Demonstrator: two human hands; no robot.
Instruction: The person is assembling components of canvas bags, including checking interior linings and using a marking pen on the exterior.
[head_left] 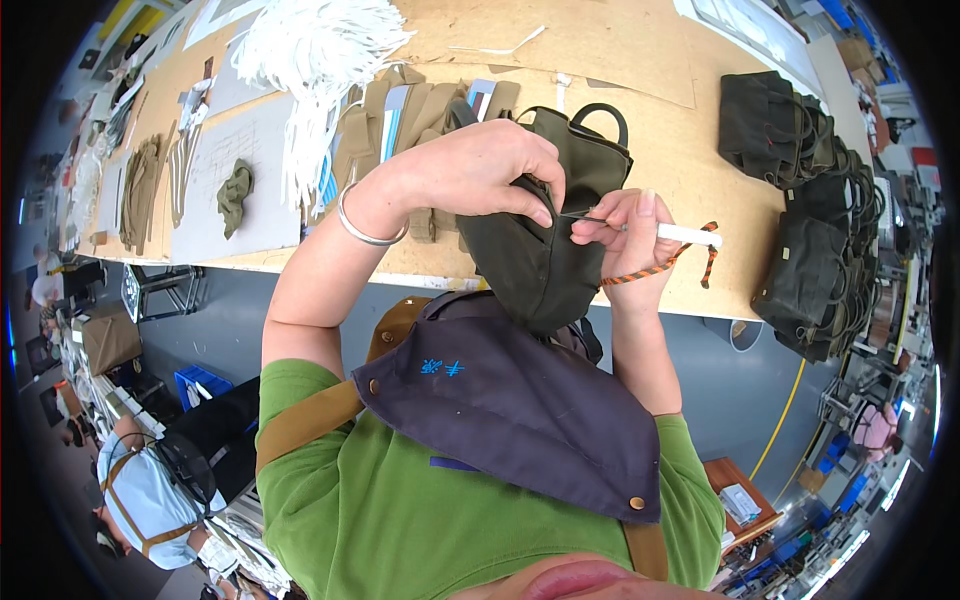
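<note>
A dark olive fabric bag [540, 265] with a looped handle is held upright at the table's near edge, partly over it. My left hand [490, 175] is closed on the bag's upper edge, pinching the fabric between thumb and fingers. Close by, my right hand [630, 230] grips a slim tool with a white handle [690, 235] and a thin dark tip. The tip points at the fabric by my left thumb; whether it touches cannot be made out. An orange-and-black cord [655, 268] hangs from the tool's handle.
Dark bags [830, 250] are piled along the table's right side. White strips [310, 50] lie in a heap at the back left, beside tan straps [420, 110]. A crumpled olive cloth [234, 198] rests on grey board. Another person [150, 490] is at lower left.
</note>
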